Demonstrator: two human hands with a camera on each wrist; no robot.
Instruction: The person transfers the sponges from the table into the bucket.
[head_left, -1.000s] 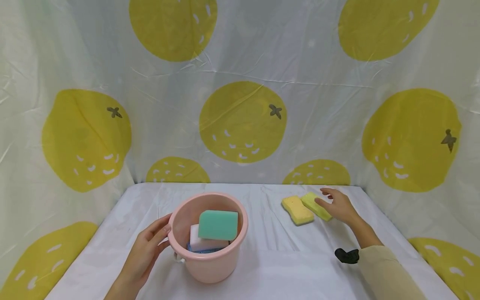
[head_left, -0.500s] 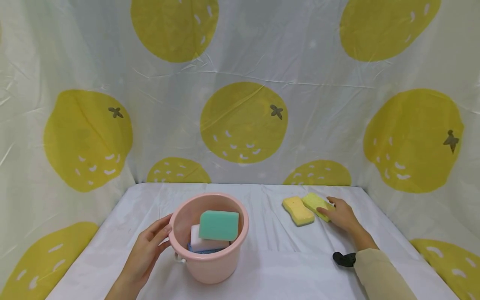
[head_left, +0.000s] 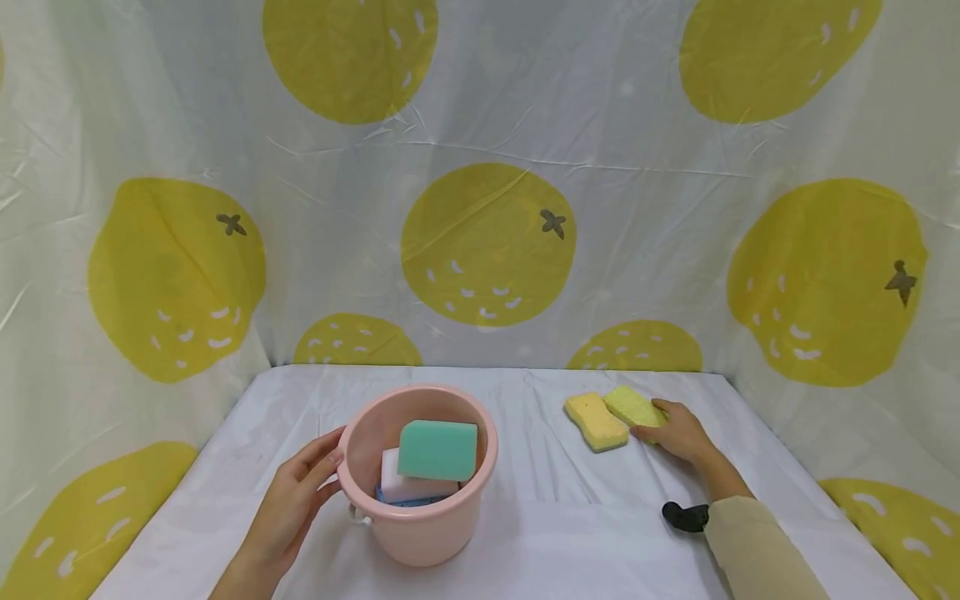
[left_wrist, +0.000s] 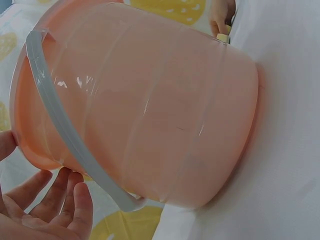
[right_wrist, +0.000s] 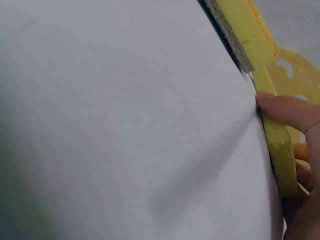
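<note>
My left hand [head_left: 288, 504] grips the rim of a pink bucket [head_left: 423, 537], thumb and fingertips at its left edge. The bucket stands upright; its pale handle [left_wrist: 70, 135] hangs down the side in the left wrist view. Inside lie a green sponge [head_left: 437, 450] on top, a white-pink block [head_left: 401, 479] and something blue [head_left: 416, 502], mostly hidden. At the right, my right hand [head_left: 681, 433] pinches a yellow-green sponge [head_left: 632, 407] lying on the table, thumb on the near edge and fingers on the far side. A yellow sponge [head_left: 597, 422] with a grey underside lies just left of it.
A white cloth [head_left: 570, 542] covers the table. Curtains with large yellow fruit prints [head_left: 487, 244] close in the back and both sides. A black strap piece [head_left: 686, 517] sticks out beside the right sleeve [head_left: 761, 550].
My right hand has come down onto the yellow-green sponge, its thumb and fingers closing on the edges. The left hand and bucket stay as they were.
</note>
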